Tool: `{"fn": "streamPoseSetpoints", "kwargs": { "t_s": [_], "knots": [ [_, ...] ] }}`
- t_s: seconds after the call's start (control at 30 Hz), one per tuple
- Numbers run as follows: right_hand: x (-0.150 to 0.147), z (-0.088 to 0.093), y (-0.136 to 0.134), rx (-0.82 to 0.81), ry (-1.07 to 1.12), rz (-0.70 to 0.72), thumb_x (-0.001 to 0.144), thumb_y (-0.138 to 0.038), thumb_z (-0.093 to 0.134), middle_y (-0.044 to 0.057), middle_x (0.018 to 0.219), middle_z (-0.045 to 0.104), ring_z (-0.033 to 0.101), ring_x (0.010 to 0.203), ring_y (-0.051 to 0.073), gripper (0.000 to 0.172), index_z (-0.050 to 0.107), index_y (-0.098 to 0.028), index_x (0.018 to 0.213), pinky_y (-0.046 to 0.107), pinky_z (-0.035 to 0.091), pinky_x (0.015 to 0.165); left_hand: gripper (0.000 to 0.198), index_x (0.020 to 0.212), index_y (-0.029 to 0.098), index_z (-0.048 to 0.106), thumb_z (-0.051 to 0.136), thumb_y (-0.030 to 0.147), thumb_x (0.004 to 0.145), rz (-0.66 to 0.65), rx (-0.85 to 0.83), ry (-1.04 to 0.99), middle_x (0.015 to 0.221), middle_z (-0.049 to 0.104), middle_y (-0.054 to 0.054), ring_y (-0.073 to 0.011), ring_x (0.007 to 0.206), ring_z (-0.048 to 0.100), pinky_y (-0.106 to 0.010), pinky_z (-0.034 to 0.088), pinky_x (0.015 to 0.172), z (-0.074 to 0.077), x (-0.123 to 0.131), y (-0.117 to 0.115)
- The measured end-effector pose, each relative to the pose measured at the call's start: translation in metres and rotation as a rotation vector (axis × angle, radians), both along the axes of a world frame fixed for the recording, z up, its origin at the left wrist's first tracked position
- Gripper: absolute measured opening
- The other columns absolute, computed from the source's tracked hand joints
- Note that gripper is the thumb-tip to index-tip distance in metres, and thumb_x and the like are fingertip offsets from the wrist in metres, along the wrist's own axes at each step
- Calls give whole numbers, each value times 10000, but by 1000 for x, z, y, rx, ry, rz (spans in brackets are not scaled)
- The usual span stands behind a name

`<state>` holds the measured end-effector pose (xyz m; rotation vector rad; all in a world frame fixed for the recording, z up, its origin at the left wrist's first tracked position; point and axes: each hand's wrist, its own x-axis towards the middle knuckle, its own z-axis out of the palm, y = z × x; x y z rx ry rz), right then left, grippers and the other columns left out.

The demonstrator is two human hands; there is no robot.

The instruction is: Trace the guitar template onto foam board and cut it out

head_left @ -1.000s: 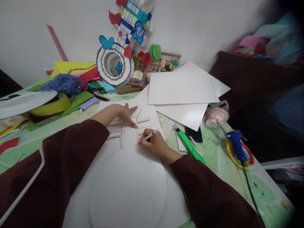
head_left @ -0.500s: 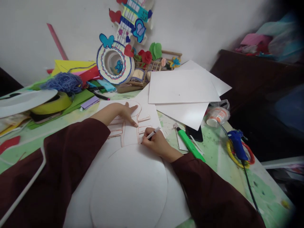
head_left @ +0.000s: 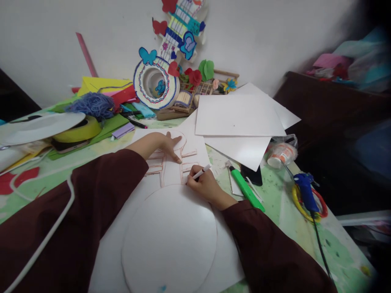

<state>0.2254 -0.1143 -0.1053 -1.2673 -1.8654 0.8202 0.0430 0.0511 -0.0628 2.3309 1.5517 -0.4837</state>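
A white sheet [head_left: 226,252] lies before me with reddish-brown outlines on it: a narrow neck shape with short side bars. A large white disc [head_left: 171,236] rests on its near part, below the neck lines. My left hand [head_left: 171,147] presses on the upper part of the drawing, fingers spread, holding nothing. Pinched in my right hand [head_left: 203,185] is a white marker [head_left: 202,173], its tip down by the lower right of the neck lines, just above the disc's edge. The tip itself is mostly hidden by my fingers.
Right of the drawing lie a green cutter knife [head_left: 247,190], a dark phone [head_left: 254,175] and a blue glue gun [head_left: 306,193]. White boards [head_left: 238,116] overlap behind. A decorated paper guitar [head_left: 156,83] leans on the wall; blue yarn [head_left: 90,106] and yellow tape [head_left: 82,130] sit left.
The whole view has shifted slightly, so things appear a little further right. Both hands keep nearly the same places on the sheet, the marker still in my right hand.
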Motion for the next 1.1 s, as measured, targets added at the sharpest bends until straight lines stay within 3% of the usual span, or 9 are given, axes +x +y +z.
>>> {"fn": "streamPoseSetpoints", "kwargs": {
  "t_s": [0.13, 0.43, 0.93, 1.1],
  "knots": [
    [0, -1, -1, 7, -9, 6, 715, -200, 498, -55, 545, 424, 371, 526, 94, 139, 417, -206, 602, 227, 276, 516, 1393, 1435, 390, -80, 679, 775, 332, 23, -81, 24, 1554, -83, -85, -447, 1365, 155, -550, 288, 1024, -2, -1, 3],
    [2, -1, -6, 23, -12, -6, 733, -222, 502, -48, 563, 451, 391, 531, 98, 128, 436, -206, 625, 226, 290, 513, 1369, 1427, 398, -111, 691, 754, 376, 36, -111, 25, 1537, -159, -74, -448, 1374, 105, -586, 276, 1026, 0, 0, 2],
    [1, -1, -7, 24, -2, -9, 722, -228, 502, -58, 550, 428, 375, 518, 95, 132, 418, -211, 621, 228, 276, 507, 1361, 1455, 366, -57, 665, 779, 378, -62, 14, -4, 1550, -68, -133, -448, 1321, 285, -492, 329, 1012, 0, -6, -6],
    [1, -1, -7, 43, -2, 5, 718, -214, 498, -55, 565, 433, 383, 534, 97, 132, 408, -209, 622, 228, 284, 520, 1291, 1468, 352, -21, 645, 771, 445, -103, 89, -41, 1548, -36, -164, -439, 1299, 332, -474, 325, 1004, 11, -8, -17]
  ]
}}
